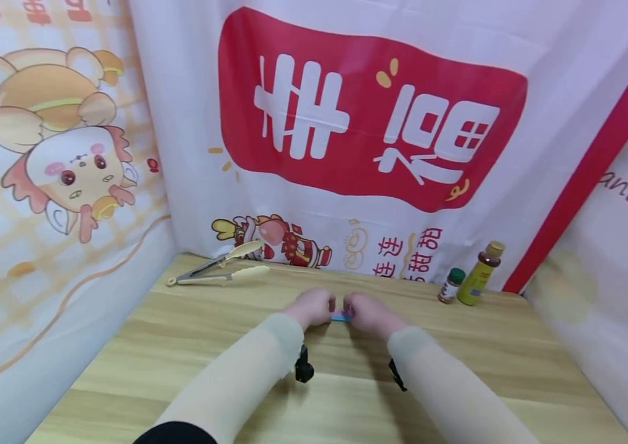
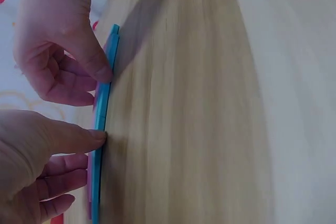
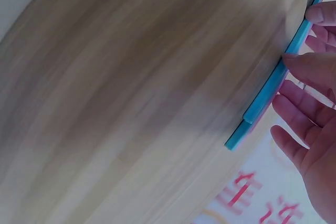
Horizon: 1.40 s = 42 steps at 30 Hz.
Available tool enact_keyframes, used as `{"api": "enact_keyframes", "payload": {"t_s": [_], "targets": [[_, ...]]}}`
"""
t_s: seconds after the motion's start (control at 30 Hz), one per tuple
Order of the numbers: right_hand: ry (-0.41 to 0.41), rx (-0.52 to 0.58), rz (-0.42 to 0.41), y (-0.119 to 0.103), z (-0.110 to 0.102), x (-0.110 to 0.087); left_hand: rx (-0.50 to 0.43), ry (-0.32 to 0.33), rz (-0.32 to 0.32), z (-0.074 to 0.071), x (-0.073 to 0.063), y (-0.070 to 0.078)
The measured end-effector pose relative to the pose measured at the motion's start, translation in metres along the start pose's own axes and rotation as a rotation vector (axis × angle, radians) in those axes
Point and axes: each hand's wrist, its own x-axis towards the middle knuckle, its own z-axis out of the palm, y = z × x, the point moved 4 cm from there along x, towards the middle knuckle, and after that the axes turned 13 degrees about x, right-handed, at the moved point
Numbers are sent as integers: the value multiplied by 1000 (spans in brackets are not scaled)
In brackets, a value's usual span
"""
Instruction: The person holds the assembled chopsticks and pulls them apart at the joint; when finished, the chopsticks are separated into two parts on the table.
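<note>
Both hands meet over the far part of the wooden table around two slim sticks that look like capped pens, one blue (image 2: pixel 103 107) and one pink (image 2: pixel 90 187), lying side by side. Blue faces the wearer; most of the pink one is hidden behind it. My left hand (image 1: pixel 316 306) pinches the pair, thumb on the blue pen and fingers behind. A short way along, my right hand (image 1: pixel 368 313) pinches them in the same manner. In the right wrist view, the blue pen's stepped end (image 3: pixel 239 135) extends past the right fingers.
Tongs (image 1: pixel 203 280) with cream tips lie spread at the back left of the table (image 1: pixel 225 327). At the back right stand a small green-capped jar (image 1: pixel 451 285) and a yellow-labelled bottle (image 1: pixel 479 277). Printed cloths (image 1: pixel 191 123) hang behind and at both sides.
</note>
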Motion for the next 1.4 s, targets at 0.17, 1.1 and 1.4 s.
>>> {"api": "enact_keyframes", "payload": {"t_s": [0.17,1.1,1.4], "targets": [[29,-32,80,19,-5,-9,20,-8,8,2,7,14],[201,24,178,38,-10,-35,23,125,44,12,12,24],[191,-22,136,38,-4,-42,-15,180,87,15,3,30]]}}
